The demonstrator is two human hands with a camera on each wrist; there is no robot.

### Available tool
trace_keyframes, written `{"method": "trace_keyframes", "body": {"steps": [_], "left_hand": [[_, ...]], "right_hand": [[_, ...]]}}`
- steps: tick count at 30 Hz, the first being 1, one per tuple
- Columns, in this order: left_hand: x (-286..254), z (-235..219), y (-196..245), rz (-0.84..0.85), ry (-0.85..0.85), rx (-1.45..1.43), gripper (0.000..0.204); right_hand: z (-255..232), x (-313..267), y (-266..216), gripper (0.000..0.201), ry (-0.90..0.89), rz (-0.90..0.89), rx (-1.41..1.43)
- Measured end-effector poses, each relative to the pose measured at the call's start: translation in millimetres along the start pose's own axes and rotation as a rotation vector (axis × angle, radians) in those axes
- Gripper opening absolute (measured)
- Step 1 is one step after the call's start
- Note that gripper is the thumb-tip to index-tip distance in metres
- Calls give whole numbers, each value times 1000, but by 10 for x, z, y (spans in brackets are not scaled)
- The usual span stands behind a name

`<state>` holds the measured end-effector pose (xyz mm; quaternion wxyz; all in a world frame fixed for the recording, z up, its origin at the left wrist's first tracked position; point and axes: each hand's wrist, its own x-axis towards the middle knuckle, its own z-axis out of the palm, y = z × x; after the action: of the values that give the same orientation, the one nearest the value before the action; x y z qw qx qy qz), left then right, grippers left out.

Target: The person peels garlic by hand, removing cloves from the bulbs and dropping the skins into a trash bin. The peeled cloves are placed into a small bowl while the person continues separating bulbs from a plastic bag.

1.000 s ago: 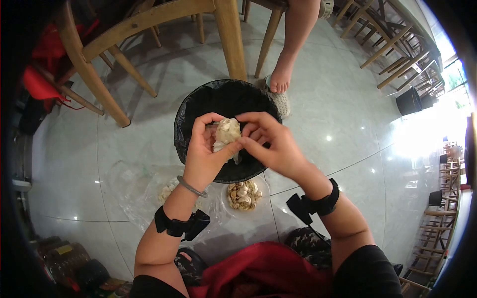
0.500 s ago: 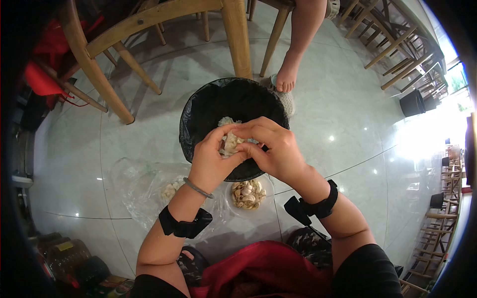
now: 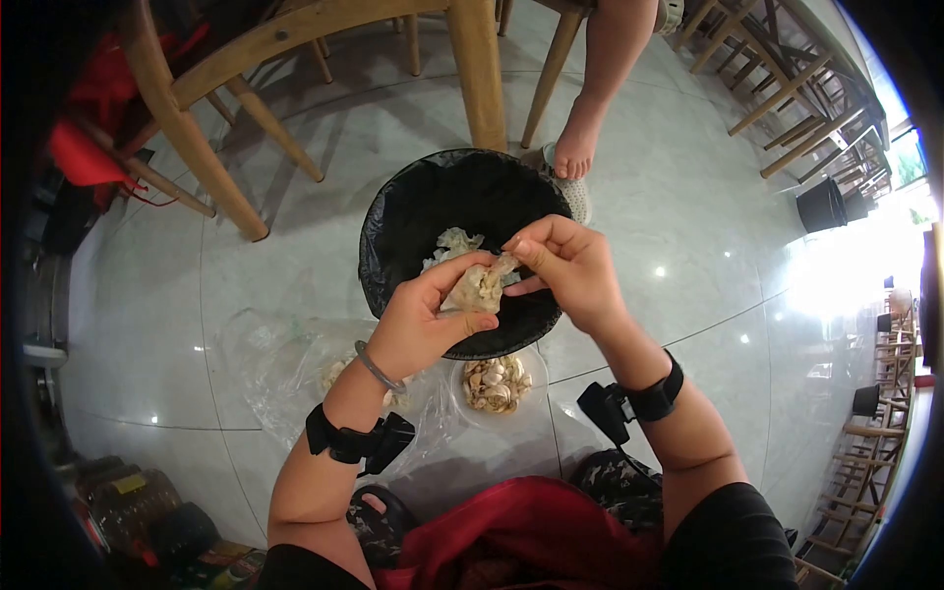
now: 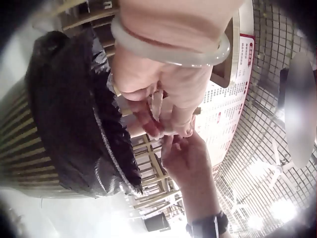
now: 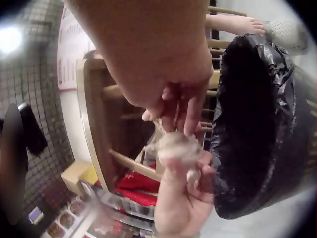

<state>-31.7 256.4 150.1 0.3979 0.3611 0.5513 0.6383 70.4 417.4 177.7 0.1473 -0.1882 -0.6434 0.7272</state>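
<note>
Over the bin my left hand (image 3: 413, 320) grips a pale garlic bulb (image 3: 476, 291) with papery skin, thumb along its near side. A strip of skin (image 3: 506, 264) at the bulb's upper right is pinched between thumb and finger of my right hand (image 3: 580, 270). In the right wrist view the garlic bulb (image 5: 176, 146) is blurred, with the right fingers right at it. Fingers mostly hide it in the left wrist view. Below the hands stands a bin with a black liner (image 3: 408, 202); loose garlic skins (image 3: 457, 241) show beyond the left fingers.
A clear bowl of garlic cloves (image 3: 497, 383) sits on the floor nearer me. To its left lies a clear plastic bag (image 3: 280, 369) with whitish pieces. A wooden chair (image 3: 187, 147) stands behind the bin. Another person's foot (image 3: 575, 152) is beside the bin's far right edge.
My hands were close together around the garlic bulb half a second ago. The right hand has since drawn up and to the right, pulling at a strip of skin.
</note>
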Motion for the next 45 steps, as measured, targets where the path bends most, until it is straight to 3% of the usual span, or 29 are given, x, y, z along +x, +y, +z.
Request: {"method": "trace_keyframes", "body": {"steps": [1,4,7,10,11,13,16,18,19,22,25,26,28,29,31,35,41,43,45], "left_hand": [[2,0,0,21,-20,-14,55],[15,14,9,-74,-54,-142,59],[56,29,-21,47,-90,-215,58],[73,7,48,81,-35,-219,53],[86,-2,52,115,27,-139,53],[99,-11,81,83,114,-58,54],[107,2,68,65,170,-67,55],[112,6,29,65,152,-52,55],[114,18,2,103,149,-48,56],[101,60,13,152,151,-65,59],[112,110,71,233,97,-194,57],[106,118,112,166,122,-191,57],[91,134,189,32,172,-187,57],[95,139,178,78,191,-119,56],[107,151,145,169,229,18,53],[41,254,180,180,283,3,47],[59,310,140,187,353,62,38],[45,261,161,94,333,17,35],[50,262,207,114,316,32,34]], "right_hand": [[-29,24,-15,8,-10,73,108],[-65,51,15,10,3,18,-2],[-145,123,75,11,137,63,77],[-212,149,133,15,203,-110,-293],[-261,136,164,22,137,-249,-600],[-239,118,150,24,60,-529,-842],[-128,18,5,29,-20,-472,-749],[-5,-62,-189,32,-102,-176,-476],[37,-79,-238,39,-163,-121,-425],[85,-109,-185,44,-171,-100,-480],[101,-104,-73,44,-198,4,-246],[125,-109,-36,43,-195,24,-153],[183,-112,69,42,-192,-123,-127],[197,-114,93,42,-189,-196,-116],[185,-135,21,42,-197,-149,-172],[166,-134,124,44,-224,-261,-214],[132,-149,52,46,-231,-292,-378],[148,-179,-7,47,-273,-232,-315],[156,-185,-44,49,-301,-167,-230]]}}
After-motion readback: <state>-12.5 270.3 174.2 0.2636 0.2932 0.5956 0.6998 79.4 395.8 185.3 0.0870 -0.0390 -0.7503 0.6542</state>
